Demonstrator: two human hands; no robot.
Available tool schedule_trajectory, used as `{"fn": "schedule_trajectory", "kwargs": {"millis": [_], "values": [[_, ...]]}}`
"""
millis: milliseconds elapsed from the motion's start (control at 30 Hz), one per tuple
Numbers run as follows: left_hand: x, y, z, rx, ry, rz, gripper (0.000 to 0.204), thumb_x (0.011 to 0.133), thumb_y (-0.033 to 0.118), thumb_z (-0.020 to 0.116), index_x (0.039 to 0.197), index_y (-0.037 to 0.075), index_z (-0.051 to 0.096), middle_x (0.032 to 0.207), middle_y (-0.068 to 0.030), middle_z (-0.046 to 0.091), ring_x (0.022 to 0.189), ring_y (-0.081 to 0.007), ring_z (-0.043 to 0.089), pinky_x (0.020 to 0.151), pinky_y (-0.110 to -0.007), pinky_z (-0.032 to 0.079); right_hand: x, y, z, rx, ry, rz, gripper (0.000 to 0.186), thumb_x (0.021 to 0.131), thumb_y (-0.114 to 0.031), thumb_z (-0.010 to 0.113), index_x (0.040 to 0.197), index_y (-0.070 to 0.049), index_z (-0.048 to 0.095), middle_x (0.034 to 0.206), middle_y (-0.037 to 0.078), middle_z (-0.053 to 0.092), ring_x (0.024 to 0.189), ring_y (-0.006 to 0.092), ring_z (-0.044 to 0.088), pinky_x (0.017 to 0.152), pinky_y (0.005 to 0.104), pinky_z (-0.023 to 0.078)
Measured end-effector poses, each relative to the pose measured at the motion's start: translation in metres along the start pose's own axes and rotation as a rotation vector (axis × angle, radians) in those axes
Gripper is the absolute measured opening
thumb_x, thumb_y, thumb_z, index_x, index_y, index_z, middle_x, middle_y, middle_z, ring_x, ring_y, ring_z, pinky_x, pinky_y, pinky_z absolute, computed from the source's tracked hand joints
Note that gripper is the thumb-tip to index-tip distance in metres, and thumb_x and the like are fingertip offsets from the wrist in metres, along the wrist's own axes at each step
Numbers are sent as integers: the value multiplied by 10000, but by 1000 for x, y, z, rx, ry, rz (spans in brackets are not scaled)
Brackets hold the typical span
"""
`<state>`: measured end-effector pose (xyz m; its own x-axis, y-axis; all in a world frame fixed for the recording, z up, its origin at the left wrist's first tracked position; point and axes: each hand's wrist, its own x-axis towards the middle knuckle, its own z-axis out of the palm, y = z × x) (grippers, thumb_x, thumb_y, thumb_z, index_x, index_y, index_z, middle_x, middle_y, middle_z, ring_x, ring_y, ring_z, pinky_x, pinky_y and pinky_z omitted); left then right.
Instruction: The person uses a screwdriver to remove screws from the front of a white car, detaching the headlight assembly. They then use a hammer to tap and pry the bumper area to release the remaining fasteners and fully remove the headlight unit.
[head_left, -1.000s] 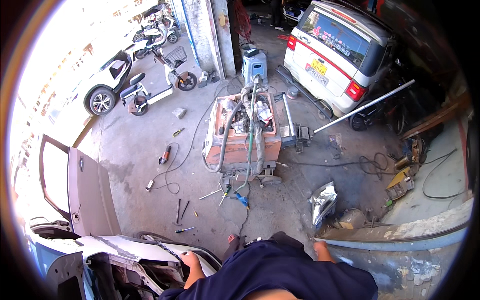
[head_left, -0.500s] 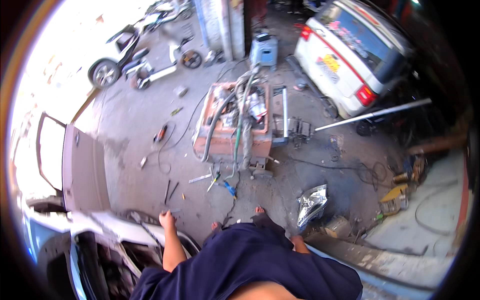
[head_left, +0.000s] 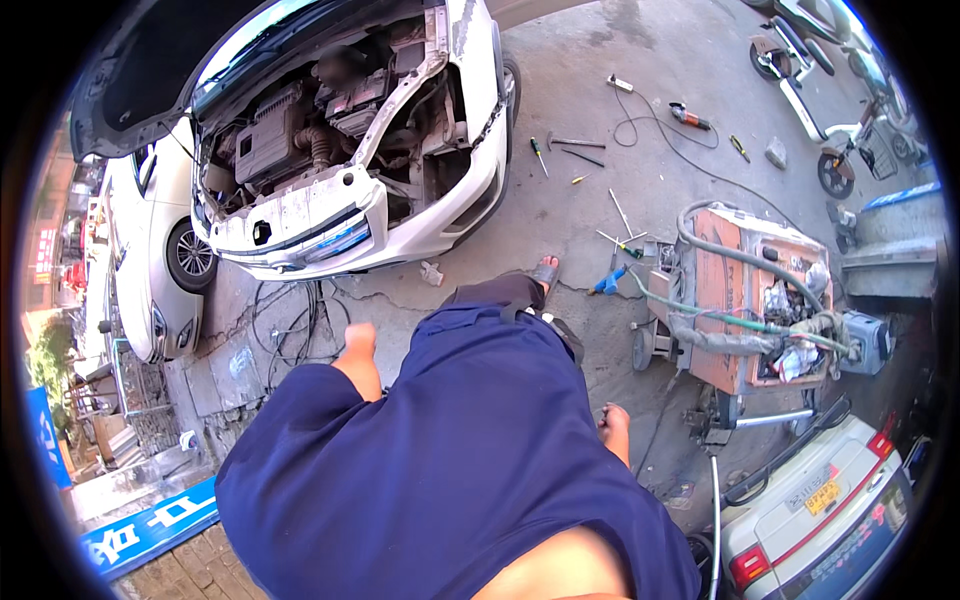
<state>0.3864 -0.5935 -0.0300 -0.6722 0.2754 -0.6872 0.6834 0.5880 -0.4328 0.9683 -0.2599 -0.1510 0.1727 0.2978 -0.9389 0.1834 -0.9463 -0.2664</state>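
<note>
My left hand [head_left: 358, 345] hangs by my dark blue shirt, below the front of a white car [head_left: 470, 185] with its bonnet raised and engine bay exposed. Its fingers are not clear enough to read. My right hand [head_left: 613, 424] is at my other side, fingers curled; what they hold, if anything, I cannot make out. The hand is nearest an orange wheeled machine [head_left: 730, 260] wrapped in hoses. Beyond my sandalled foot [head_left: 547, 270] lie a screwdriver [head_left: 538, 155], an angle grinder [head_left: 688, 116] and several other tools on the floor.
Cables [head_left: 300, 330] loop over cracked concrete. A second white car [head_left: 150, 280] stands at left. A white scooter [head_left: 810, 125] is at upper right. A white van [head_left: 790, 535] and a long metal pole [head_left: 715, 520] lie toward lower right. A blue signboard [head_left: 150, 525] is at lower left.
My view has swung sharply left, bringing the engine bay to the top and shifting the machine and van right. My left hand, earlier at the car's panel, now hangs beside my body.
</note>
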Motion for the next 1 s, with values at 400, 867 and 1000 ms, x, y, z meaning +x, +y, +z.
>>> {"fn": "schedule_trajectory", "kwargs": {"millis": [400,867,1000], "values": [[118,55,-29,-1480,82,-358,324,818,240,602,976,-30,686,822,-207,703,725,-319,702,694,-421,548,-47,-130,51,-250,9,-137,288,845,-2,565,1121,-33,643,720,22,564,518,112,473,449,287,409],[295,107,-272,-2005,-107,15,223,855,123,580,1043,9,617,877,-115,692,748,-189,679,666,-356,543,-105,-325,209,-390,27,-333,241,869,-48,517,1071,-7,642,687,8,548,518,107,481,441,267,390],[294,108,-282,-2058,102,-1,397,870,174,645,1233,22,594,1102,-145,693,1025,-222,655,889,-333,500,-74,-446,273,-761,-179,-606,235,867,-37,527,1066,8,646,806,42,621,618,109,538,530,255,446]]}}
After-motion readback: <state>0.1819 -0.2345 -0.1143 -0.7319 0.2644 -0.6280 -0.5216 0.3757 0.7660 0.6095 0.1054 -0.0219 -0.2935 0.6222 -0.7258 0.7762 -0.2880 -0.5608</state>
